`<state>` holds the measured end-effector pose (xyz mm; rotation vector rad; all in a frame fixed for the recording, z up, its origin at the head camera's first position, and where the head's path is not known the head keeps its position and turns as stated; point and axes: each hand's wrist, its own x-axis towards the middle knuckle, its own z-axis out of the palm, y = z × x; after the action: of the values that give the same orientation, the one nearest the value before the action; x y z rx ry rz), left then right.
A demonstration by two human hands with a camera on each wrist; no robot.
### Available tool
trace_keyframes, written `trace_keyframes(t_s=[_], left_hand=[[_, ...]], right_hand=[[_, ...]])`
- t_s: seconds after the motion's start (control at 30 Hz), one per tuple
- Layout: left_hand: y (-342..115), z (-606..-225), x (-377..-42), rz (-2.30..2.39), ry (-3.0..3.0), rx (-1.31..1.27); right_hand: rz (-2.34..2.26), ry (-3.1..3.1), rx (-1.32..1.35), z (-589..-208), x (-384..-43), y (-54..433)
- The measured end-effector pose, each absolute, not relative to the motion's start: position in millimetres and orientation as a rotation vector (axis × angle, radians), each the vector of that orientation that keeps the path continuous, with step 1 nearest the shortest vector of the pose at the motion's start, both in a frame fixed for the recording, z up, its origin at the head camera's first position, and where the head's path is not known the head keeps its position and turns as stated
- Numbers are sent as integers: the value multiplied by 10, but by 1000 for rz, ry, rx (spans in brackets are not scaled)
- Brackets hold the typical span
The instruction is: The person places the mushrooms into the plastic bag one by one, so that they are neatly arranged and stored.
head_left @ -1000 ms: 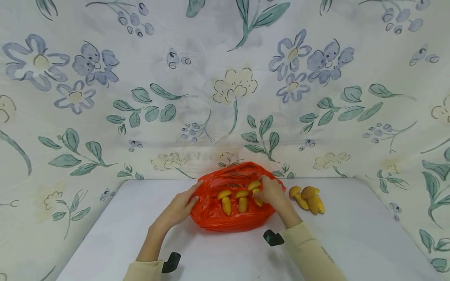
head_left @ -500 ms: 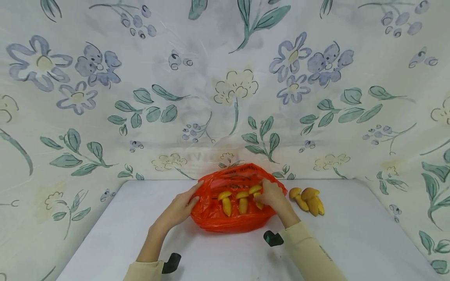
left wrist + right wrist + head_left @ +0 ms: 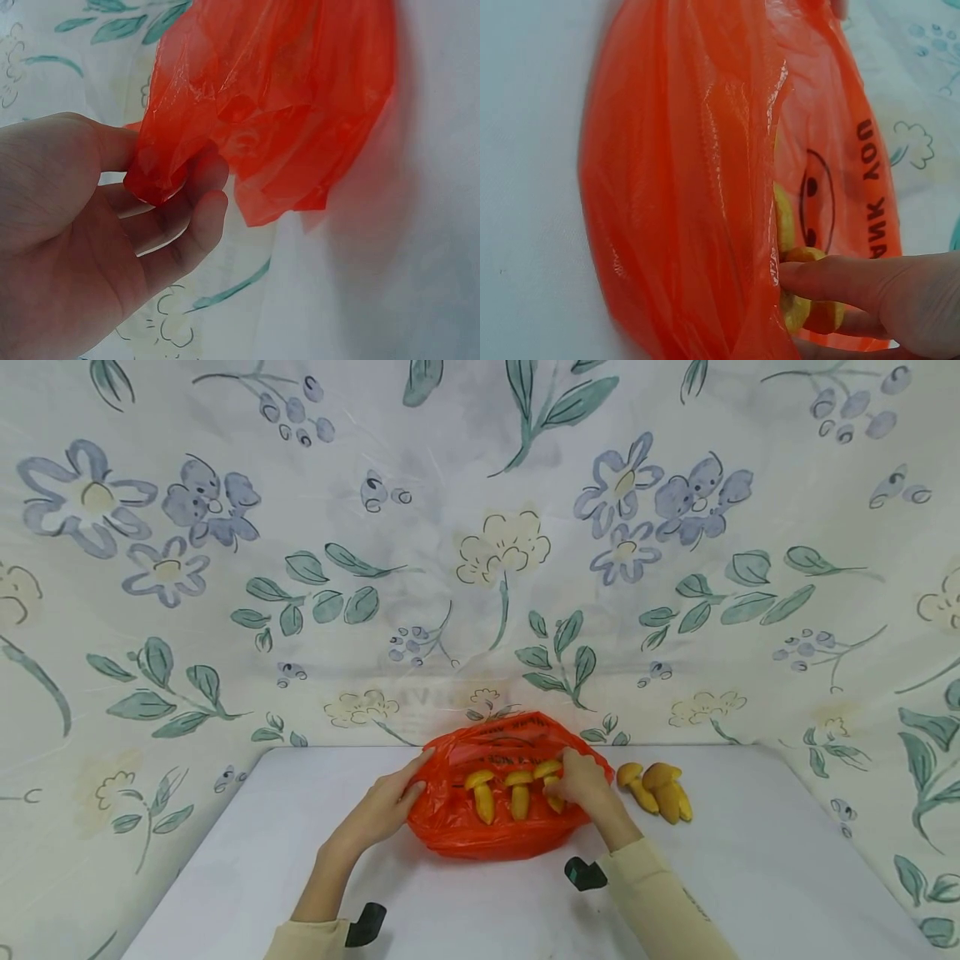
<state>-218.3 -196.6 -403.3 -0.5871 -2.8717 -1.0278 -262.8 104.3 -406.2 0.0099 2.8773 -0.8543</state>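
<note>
A red plastic bag lies with its mouth spread open, dark print on its back wall. My left hand pinches its left edge; in the left wrist view the thin film passes between thumb and fingers. Inside the mouth, two yellow mushrooms, one at left and one in the middle, lie side by side. Beside them, my right hand holds a third mushroom within the bag's mouth. The right wrist view shows the thumb against yellow mushrooms, partly hidden by the bag's front.
To the right of the bag, several mushrooms lie close together, a smaller one beside a browner-capped one. They rest on the white table. A floral cloth backdrop rises directly behind the bag.
My right hand and the mushroom in it have shifted slightly down and to the right, inside the bag's mouth. My left hand keeps its hold on the bag's edge.
</note>
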Motion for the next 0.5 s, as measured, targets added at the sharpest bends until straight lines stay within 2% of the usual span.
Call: trace_keyframes(t_s=[0.5], left_hand=[[-1990, -4062, -2196, -1020, -2852, -610]], right_hand=[[-815, 2887, -29, -4127, -2643, 1050]])
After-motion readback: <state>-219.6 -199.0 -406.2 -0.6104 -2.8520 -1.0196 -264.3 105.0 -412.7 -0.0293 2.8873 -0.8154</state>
